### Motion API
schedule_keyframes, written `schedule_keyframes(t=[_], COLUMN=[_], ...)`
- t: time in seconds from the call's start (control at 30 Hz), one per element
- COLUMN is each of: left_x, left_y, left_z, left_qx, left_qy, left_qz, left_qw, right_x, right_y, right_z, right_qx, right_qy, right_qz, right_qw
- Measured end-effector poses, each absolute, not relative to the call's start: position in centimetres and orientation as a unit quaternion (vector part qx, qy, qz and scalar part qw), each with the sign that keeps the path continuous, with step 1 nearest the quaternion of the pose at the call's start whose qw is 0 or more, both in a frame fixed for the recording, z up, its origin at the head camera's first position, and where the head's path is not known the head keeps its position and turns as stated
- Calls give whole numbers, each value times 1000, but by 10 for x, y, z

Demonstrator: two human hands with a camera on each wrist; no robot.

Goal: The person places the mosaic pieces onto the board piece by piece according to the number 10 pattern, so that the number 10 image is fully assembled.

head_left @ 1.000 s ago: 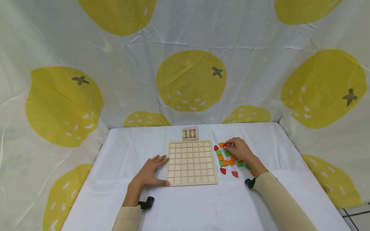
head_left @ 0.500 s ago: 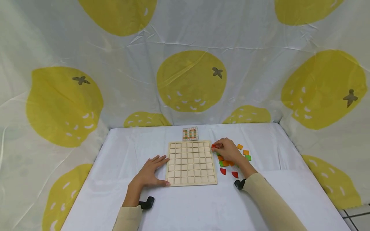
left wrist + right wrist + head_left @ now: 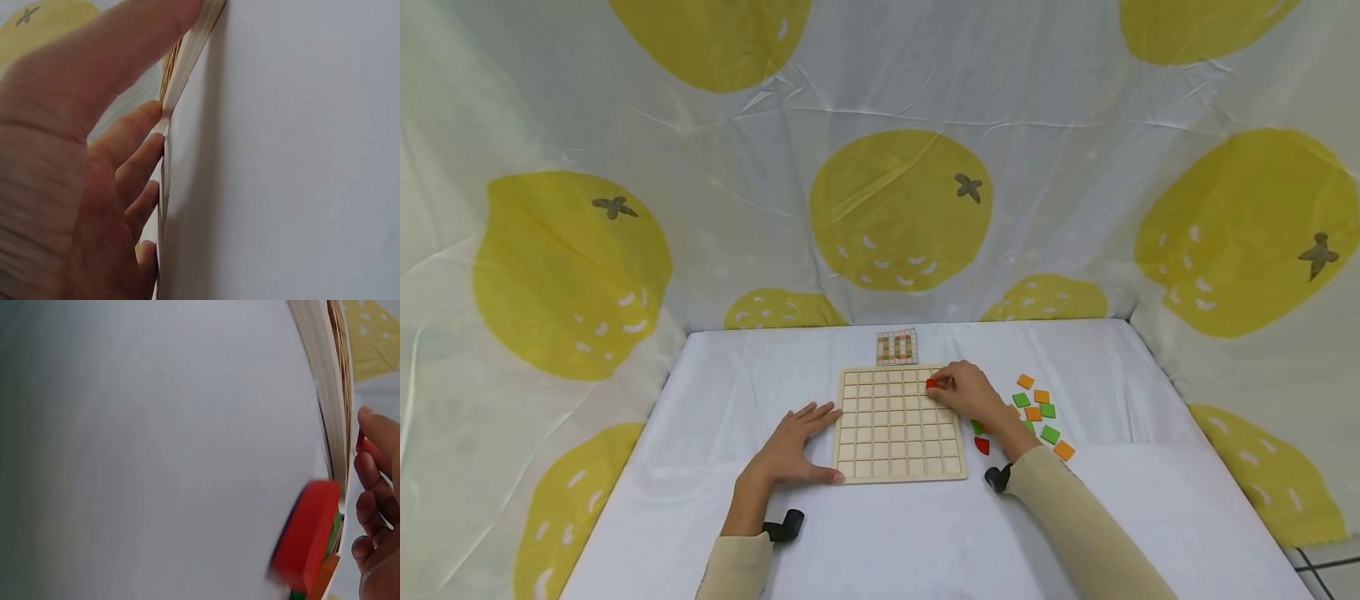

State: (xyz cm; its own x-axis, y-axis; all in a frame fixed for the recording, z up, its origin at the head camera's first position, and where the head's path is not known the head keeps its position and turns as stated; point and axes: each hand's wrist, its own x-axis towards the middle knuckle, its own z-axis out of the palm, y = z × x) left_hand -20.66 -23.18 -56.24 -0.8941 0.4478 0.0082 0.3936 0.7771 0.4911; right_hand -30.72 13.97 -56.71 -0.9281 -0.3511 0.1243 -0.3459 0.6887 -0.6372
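Observation:
A wooden grid board [image 3: 880, 442] lies flat on the white-covered table. Along its left edge rests my left hand [image 3: 792, 446], fingers spread, with the thumb touching the near left corner; the left wrist view shows these fingers against the board's side [image 3: 187, 65]. Over the upper right of the grid, my right hand [image 3: 973, 398] pinches a small red piece [image 3: 932, 384] between thumb and fingers. Only a sliver of that red piece [image 3: 360, 439] shows in the right wrist view, so its shape is unclear. Beyond the board lies a card printed with a coloured pattern [image 3: 897, 347].
Loose green tiles [image 3: 1050, 434] and orange tiles [image 3: 1063, 450] lie scattered right of the board, some hidden by my right arm. A red quarter-round piece [image 3: 982, 446] lies near them, beside the board. A lemon-print cloth [image 3: 898, 208] hangs behind the table.
My right hand has carried the red piece left, from the loose tiles to above the board. My left hand has stayed at the board's left edge.

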Motion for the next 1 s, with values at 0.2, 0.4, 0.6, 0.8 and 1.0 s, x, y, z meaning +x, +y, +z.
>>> schedule_keyframes(t=[0.2,0.4,0.6,0.8,1.0], left_x=[-207,-207,-207,-206,-206], left_y=[-231,-231,-231,-230,-230], left_z=[-564,-563,-564,-562,-562], left_qx=[223,217,213,209,208], left_qy=[940,941,940,940,939], left_qz=[251,255,260,263,266], left_qw=[54,55,61,64,65], right_x=[-307,-307,-308,-307,-305], right_y=[133,128,125,124,126], right_z=[-567,-566,-565,-564,-563], right_qx=[-180,-180,-183,-182,-181], right_qy=[922,928,925,922,919], right_qz=[-342,-325,-332,-340,-350], right_qw=[11,23,29,31,27])
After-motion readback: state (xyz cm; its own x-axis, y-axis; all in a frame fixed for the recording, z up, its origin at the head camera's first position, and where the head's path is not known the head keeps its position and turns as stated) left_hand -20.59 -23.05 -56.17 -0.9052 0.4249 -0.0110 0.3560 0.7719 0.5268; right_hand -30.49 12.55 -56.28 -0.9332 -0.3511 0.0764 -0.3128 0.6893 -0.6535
